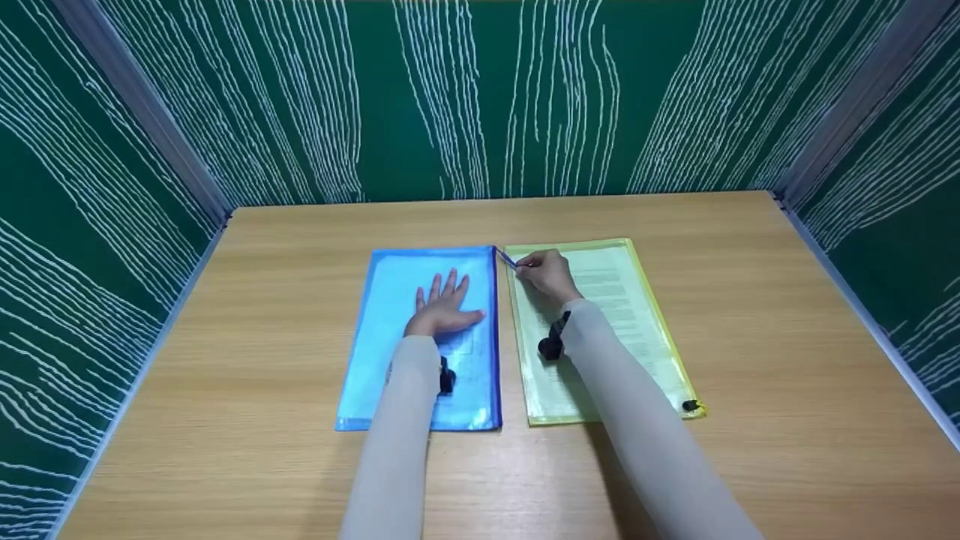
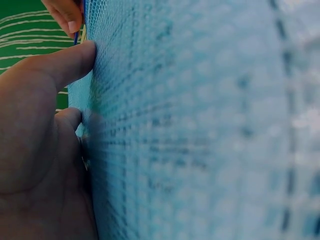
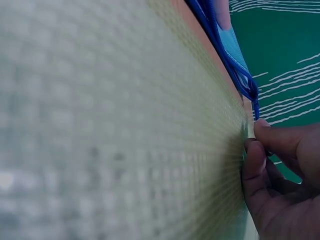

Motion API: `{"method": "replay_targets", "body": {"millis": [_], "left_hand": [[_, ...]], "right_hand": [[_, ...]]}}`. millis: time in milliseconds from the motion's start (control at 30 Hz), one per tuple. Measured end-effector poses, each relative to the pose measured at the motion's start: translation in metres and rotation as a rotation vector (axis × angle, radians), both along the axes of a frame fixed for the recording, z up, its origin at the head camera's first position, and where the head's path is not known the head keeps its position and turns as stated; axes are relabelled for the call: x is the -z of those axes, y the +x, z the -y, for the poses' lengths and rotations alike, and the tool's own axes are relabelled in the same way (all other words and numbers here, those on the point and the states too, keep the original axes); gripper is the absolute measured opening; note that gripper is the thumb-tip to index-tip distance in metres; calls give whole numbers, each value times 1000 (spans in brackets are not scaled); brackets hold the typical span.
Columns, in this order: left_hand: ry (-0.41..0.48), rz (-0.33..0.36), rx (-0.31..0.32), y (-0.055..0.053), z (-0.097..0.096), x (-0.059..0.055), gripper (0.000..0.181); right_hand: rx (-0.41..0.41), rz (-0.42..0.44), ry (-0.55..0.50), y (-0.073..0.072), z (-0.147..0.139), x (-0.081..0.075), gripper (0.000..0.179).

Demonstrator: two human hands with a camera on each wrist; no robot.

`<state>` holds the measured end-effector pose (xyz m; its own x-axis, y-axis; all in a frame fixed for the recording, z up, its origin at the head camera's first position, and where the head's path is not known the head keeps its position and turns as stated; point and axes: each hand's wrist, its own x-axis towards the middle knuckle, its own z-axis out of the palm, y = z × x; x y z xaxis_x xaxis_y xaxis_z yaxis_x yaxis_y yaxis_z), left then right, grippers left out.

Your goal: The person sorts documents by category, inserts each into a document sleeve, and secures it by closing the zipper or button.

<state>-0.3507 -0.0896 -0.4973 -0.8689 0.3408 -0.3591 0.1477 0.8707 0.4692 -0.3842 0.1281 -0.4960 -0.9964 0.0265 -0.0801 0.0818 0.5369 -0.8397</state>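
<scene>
A blue mesh zip folder (image 1: 386,375) lies flat on the table, its dark blue zip edge (image 1: 496,352) along the right side. My left hand (image 1: 444,309) rests on it with the fingers spread. At the folder's upper right corner, my right hand (image 1: 549,274) pinches a blue zip pull (image 3: 256,107) between thumb and fingers. The zip edge bulges near that corner in the right wrist view. Below the right hand lies a yellow-edged mesh zip folder (image 1: 615,300), with printed paper showing through. Whether the right hand touches this folder is hard to tell.
A small black item (image 1: 691,405) sits at the yellow folder's lower right corner. The wooden table (image 1: 247,337) is bounded by green panels (image 1: 660,97) with white lines at the back and both sides. Wrist cameras (image 1: 551,346) are strapped to both arms.
</scene>
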Motion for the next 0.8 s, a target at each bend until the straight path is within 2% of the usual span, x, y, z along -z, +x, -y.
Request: {"method": "replay_targets", "body": {"millis": [133, 400, 800], "left_hand": [[-10, 4, -14, -1, -1, 2, 83], [16, -2, -25, 3, -1, -2, 84], [15, -2, -46, 3, -3, 0, 84]], "right_hand": [[-25, -1, 11, 2, 1, 0, 20], [-63, -6, 43, 5, 2, -1, 18], [-77, 46, 52, 15, -6, -5, 18]]}}
